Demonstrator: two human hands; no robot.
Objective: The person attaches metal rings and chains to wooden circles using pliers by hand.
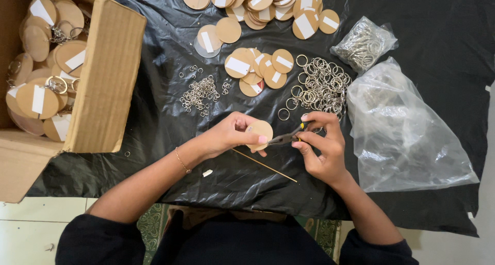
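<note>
your hands work a wooden disc with pliers over the black plastic sheet [170, 105].

your left hand [229, 136] has its fingers clamped on the round wooden disc [261, 129]; your right hand [322, 149] has its fingers closed on the pliers [284, 138], whose tip meets the disc's edge. the cardboard box [105, 74] at left holds finished discs with rings [44, 84]; a small clear bag [363, 43] holds metal rings; loose key rings [322, 84] lie just beyond.

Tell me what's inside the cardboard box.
The box holds round wooden discs with white labels, some with key rings attached. Its flap and upper discs cover anything deeper.
</note>
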